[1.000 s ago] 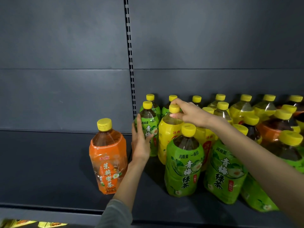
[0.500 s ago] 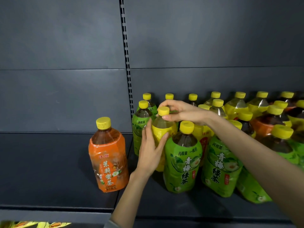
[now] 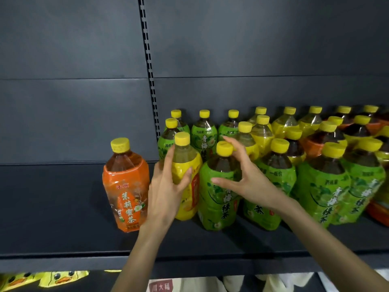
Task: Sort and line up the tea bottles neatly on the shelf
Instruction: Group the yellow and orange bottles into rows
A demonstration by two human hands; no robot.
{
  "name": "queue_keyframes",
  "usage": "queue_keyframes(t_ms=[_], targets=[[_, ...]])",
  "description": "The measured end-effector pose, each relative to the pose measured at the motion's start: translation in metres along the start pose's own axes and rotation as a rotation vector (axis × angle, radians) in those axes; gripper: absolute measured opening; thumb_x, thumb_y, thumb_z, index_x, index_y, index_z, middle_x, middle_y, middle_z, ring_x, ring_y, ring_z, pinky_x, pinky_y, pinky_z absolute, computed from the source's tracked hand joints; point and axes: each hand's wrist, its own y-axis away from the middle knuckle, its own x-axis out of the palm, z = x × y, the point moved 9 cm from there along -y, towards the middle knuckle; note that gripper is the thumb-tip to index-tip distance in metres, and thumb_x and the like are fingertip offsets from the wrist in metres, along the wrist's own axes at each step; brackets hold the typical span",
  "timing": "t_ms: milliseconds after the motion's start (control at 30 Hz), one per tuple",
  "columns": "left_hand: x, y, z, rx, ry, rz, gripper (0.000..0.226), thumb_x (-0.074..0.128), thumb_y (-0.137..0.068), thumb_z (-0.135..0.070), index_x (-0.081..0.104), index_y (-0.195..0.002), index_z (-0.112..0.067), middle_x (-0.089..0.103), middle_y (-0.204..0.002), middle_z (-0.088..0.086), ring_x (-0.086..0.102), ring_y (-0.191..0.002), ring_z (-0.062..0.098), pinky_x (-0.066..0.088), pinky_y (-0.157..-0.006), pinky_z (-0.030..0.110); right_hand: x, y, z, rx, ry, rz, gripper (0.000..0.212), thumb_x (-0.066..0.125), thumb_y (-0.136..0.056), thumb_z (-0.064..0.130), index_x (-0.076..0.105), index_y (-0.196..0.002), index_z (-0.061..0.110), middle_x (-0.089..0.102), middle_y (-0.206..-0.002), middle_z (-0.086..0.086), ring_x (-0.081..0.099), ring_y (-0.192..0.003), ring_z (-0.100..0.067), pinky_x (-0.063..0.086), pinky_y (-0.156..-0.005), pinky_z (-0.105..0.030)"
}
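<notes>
On the dark shelf, the left hand grips the yellow-labelled bottle around its shoulder, between a lone orange bottle and a green bottle. The right hand, fingers spread and holding nothing, hovers at that green bottle's neck. More bottles crowd rightward.

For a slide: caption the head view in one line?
Left hand grips a yellow-labelled plastic tea bottle beside a lone orange-labelled bottle; right hand open by a green-labelled bottle.
</notes>
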Motion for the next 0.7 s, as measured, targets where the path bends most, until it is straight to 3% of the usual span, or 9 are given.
queue_keyframes(t_ms=[100,200,300,467,567,633,700], targets=[[-0.012,0.015,-0.005,0.008,-0.003,-0.006,0.071,0.042,-0.083,-0.057,0.019,-0.147,-0.038,0.046,-0.130,0.007,0.047,-0.110,0.016,0.039,-0.085,0.028,-0.005,-0.001,0.001,-0.002,-0.036,-0.049,0.064,0.058,-0.081,0.049,0.026,-0.137,0.044,0.033,-0.136,0.032,0.030,-0.125,0.015,0.028,-0.108,-0.018],[-0.018,0.024,-0.007,0.000,0.012,-0.011,0.069,0.040,-0.085,-0.054,0.016,-0.147,-0.039,0.040,-0.133,0.002,0.040,-0.110,0.007,0.037,-0.087,0.026,-0.011,-0.007,0.000,-0.002,-0.126,-0.147,0.038,0.052,-0.087,0.044,0.052,-0.122,0.031,0.057,-0.125,0.019,0.047,-0.120,0.007,0.037,-0.109,-0.032],[-0.016,0.028,-0.012,-0.004,-0.009,-0.021,0.070,0.049,-0.087,-0.048,0.014,-0.147,-0.037,0.028,-0.144,0.002,0.036,-0.127,0.016,0.040,-0.095,0.030,-0.009,-0.011,0.000,0.008,-0.203,-0.150,0.038,0.056,-0.086,0.036,0.056,-0.120,0.019,0.063,-0.123,0.006,0.051,-0.121,-0.003,0.039,-0.108,-0.037],[-0.022,0.031,-0.011,0.011,-0.076,-0.042,0.084,0.065,-0.078,-0.049,0.017,-0.146,-0.036,0.028,-0.143,0.002,0.036,-0.129,0.023,0.048,-0.094,0.042,-0.013,-0.015,-0.001,0.017,-0.240,-0.205,0.019,0.059,-0.091,0.018,0.059,-0.109,0.025,0.066,-0.114,0.006,0.055,-0.114,-0.003,0.043,-0.100,-0.027],[-0.027,0.036,-0.011,0.048,-0.023,-0.005,0.081,0.061,-0.076,-0.050,0.014,-0.142,-0.046,0.027,-0.145,-0.001,0.034,-0.127,0.011,0.044,-0.096,0.031,-0.018,-0.019,0.004,0.039,-0.262,-0.217,0.018,0.057,-0.092,0.018,0.060,-0.109,0.024,0.067,-0.109,0.012,0.056,-0.106,0.008,0.042,-0.089,-0.012],[-0.029,0.038,-0.012,0.078,0.007,0.037,0.078,0.059,-0.075,-0.051,0.013,-0.137,-0.051,0.027,-0.146,-0.004,0.029,-0.123,0.001,0.036,-0.093,0.012,-0.026,-0.029,0.012,0.052,-0.275,-0.236,0.017,0.058,-0.092,0.019,0.061,-0.108,0.022,0.067,-0.106,0.012,0.058,-0.100,0.009,0.041,-0.087,-0.012],[-0.030,0.038,-0.011,0.092,0.041,0.076,0.077,0.060,-0.074,-0.050,0.014,-0.136,-0.052,0.029,-0.145,-0.007,0.030,-0.125,-0.001,0.031,-0.086,0.001,-0.037,-0.042,0.020,0.047,-0.285,-0.272,0.017,0.058,-0.092,0.019,0.062,-0.109,0.019,0.069,-0.106,0.007,0.061,-0.101,-0.001,0.043,-0.090,-0.017]])
